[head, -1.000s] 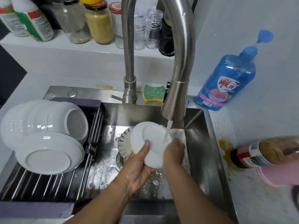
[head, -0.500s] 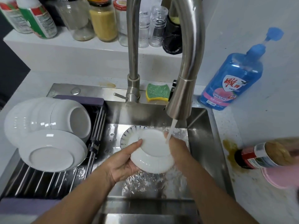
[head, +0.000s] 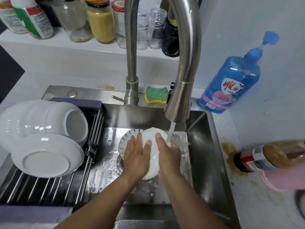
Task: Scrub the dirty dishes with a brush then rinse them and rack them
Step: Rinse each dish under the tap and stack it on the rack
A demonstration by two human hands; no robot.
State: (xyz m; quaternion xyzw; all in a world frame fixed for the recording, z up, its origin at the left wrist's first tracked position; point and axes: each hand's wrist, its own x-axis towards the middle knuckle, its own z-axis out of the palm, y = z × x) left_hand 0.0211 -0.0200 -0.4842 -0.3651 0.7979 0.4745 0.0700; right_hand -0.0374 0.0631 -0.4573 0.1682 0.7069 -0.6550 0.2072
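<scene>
So the white dish (head: 152,166) is tilted up over the sink (head: 203,146), sandwiched between our two hands right beside the stream of water (head: 170,131) coming off the tap (head: 181,76). Our left grip (head: 137,156) lies flat on the near face, fingers straight and a bit spread, thumb on the white too, so it's pressing, not wrapping. Our right grip (head: 168,154) is at the dish's right rim with the water landing on it. One digit lies along the near face and the rest go round the far side, so we can't tell how closed it is.

Under our left hand a blue-patterned plate (head: 127,138) lies in the sink bottom, half hidden. Left of that, the rack (head: 41,189) of metal rods carries a row of white bowls (head: 49,119) on their sides, with a white plate (head: 46,161) bottom-up against them.

A green and yellow sponge (head: 156,94) sits on the ledge behind the tap. On the worktop (head: 264,121) to the right there's a blue soap bottle (head: 231,86), and nearer us a red-labelled jar (head: 264,156) on its side by a brown stain (head: 229,152). The shelf (head: 66,50) at the back holds jars and bottles.
</scene>
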